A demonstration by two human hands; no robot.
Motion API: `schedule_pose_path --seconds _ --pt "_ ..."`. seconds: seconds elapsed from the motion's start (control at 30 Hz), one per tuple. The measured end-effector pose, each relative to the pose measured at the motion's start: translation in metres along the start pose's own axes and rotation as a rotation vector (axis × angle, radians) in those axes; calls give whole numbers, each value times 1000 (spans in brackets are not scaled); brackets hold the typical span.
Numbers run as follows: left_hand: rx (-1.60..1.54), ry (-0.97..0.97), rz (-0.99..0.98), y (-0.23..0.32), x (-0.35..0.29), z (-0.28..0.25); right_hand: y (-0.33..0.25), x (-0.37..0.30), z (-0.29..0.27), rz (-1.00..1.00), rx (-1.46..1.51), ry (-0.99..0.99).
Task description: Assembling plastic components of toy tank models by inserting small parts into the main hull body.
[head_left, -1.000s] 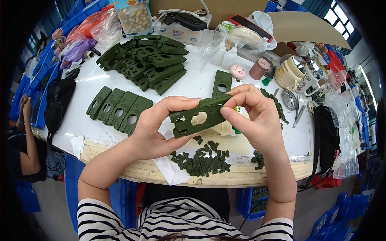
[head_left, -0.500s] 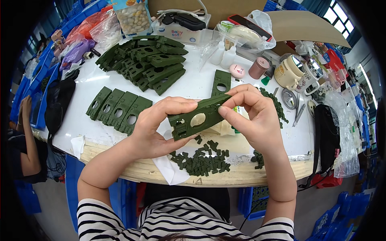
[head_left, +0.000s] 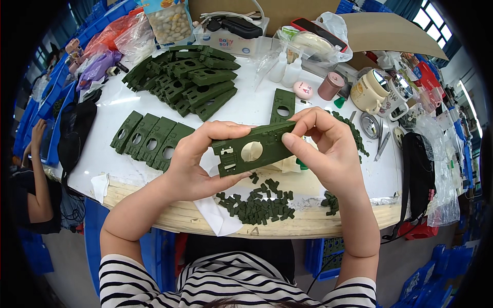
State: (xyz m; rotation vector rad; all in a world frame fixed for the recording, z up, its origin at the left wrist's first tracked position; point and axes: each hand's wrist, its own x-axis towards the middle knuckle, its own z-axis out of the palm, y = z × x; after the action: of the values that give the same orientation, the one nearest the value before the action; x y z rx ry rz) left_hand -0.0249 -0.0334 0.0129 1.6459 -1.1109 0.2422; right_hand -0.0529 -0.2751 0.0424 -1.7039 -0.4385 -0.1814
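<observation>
A dark green plastic toy tank hull [head_left: 272, 145] with a round hole is held up above the table's front. My left hand [head_left: 190, 161] grips its left end, fingers along the upper edge and thumb below. At the other end my right hand [head_left: 328, 151] pinches the hull's corner between thumb and fingers; whether a small part is in that pinch is hidden. Beneath the hull lies a heap of small green plastic pieces [head_left: 259, 205]. Several matching hulls [head_left: 150, 139] stand in a row left of my left hand. One more hull [head_left: 283, 98] lies beyond my right hand.
A large pile of hulls [head_left: 187, 79] sits at the back left. More small green parts [head_left: 353, 134] lie at the right, near scissors [head_left: 382, 143] and two mugs [head_left: 371, 91]. A white paper [head_left: 218, 218] overhangs the front edge. At far left a person's arm [head_left: 37, 169] shows.
The hull has turned slightly in my hands, so its holed face shows more fully. Its left end sits slightly higher and further left. My right thumb has shifted a little along its end.
</observation>
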Motion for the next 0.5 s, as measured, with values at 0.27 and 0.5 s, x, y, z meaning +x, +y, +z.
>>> schedule_pose_path --seconds 0.27,0.5 --pt "-316 9 -205 -6 6 -4 -7 -2 1 44 138 31" --pt "-567 164 -337 -11 0 -14 -7 -4 10 -40 62 31"
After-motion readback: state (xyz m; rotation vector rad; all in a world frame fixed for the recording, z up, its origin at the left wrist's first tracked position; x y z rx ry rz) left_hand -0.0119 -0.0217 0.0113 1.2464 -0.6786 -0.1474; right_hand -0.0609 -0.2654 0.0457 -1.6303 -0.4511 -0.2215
